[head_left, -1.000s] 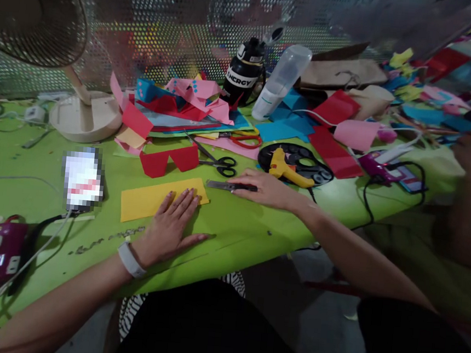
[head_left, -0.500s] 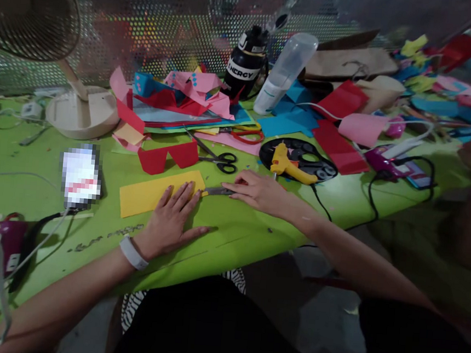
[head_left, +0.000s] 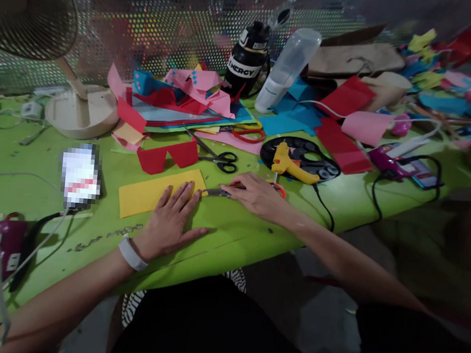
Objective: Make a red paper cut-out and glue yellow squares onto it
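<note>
Yellow paper (head_left: 145,196) lies flat on the green table (head_left: 230,239), under the fingers of the left hand (head_left: 167,223) — palm down, fingers extended, thumb spread, gripping nothing. Orange scissors (head_left: 216,192) point at its right end, the right hand (head_left: 254,196) curled closed around them. Just beyond sit red paper (head_left: 152,160), black scissors (head_left: 222,161) and a glue gun (head_left: 290,165) on a black tray (head_left: 323,152).

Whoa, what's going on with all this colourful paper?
A person is working at a green-covered table. Their left hand lies flat on a rectangular piece of yellow paper. Their right hand holds metal scissors with orange-red handles, the tips at the paper's right end. Just beyond lie a notched red paper cutout and black-handled scissors.
</note>
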Action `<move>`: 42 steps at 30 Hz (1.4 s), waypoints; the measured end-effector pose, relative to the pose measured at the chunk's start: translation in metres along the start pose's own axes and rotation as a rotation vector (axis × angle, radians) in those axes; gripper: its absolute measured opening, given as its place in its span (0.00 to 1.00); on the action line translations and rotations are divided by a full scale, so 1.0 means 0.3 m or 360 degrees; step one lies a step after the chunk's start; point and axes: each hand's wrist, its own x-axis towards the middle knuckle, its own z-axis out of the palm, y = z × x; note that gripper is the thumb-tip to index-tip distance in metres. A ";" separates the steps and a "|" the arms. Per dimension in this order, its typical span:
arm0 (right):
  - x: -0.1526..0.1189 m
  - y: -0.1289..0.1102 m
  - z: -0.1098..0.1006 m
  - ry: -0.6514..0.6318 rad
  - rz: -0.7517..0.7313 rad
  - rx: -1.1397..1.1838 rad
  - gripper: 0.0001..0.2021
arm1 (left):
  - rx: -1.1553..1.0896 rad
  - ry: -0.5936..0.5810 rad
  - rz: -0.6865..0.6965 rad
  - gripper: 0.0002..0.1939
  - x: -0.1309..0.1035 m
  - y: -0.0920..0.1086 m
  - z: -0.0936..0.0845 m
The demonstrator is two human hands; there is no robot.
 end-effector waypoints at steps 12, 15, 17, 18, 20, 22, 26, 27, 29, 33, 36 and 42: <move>0.017 -0.056 0.023 0.0073 -0.0046 -0.0140 0.18 | 0.0000 0.0022 -0.0007 0.47 0.000 0.006 -0.003; 0.003 -0.060 0.020 0.0118 -0.0082 -0.0184 0.17 | -0.0002 0.0012 -0.0024 0.47 0.001 0.007 -0.001; 0.003 -0.066 0.020 0.0142 -0.0091 -0.0216 0.17 | -0.0008 0.0015 -0.0030 0.47 0.002 0.007 0.000; 0.006 -0.069 0.022 0.0150 -0.0090 -0.0227 0.17 | -0.0012 0.0016 -0.0030 0.47 0.002 0.007 0.000; 0.014 -0.078 0.027 0.0155 -0.0080 -0.0231 0.17 | -0.0021 0.0015 -0.0031 0.48 0.001 0.005 0.000; 0.019 -0.088 0.032 0.0143 -0.0080 -0.0216 0.17 | -0.0030 0.0011 -0.0025 0.48 -0.001 0.004 -0.001; 0.012 -0.102 0.029 0.0132 -0.0073 -0.0181 0.16 | -0.0049 0.0013 -0.0024 0.48 -0.003 0.008 0.003; 0.010 -0.102 0.027 0.0138 -0.0064 -0.0186 0.16 | -0.0056 0.0018 -0.0030 0.48 -0.001 0.010 0.004; 0.008 -0.097 0.025 0.0163 -0.0052 -0.0214 0.16 | -0.0080 0.0032 -0.0046 0.48 0.006 0.015 0.004; 0.014 -0.075 0.031 0.0200 -0.0035 -0.0242 0.16 | -0.0165 -0.0033 -0.0015 0.49 0.012 0.013 -0.021; 0.016 -0.064 0.037 0.0180 -0.0008 -0.0235 0.16 | -0.0127 -0.0111 0.0013 0.48 -0.011 -0.004 -0.047; 0.016 -0.090 0.035 0.0147 -0.0014 -0.0176 0.17 | -0.0032 -0.0108 0.0037 0.47 -0.082 -0.044 -0.051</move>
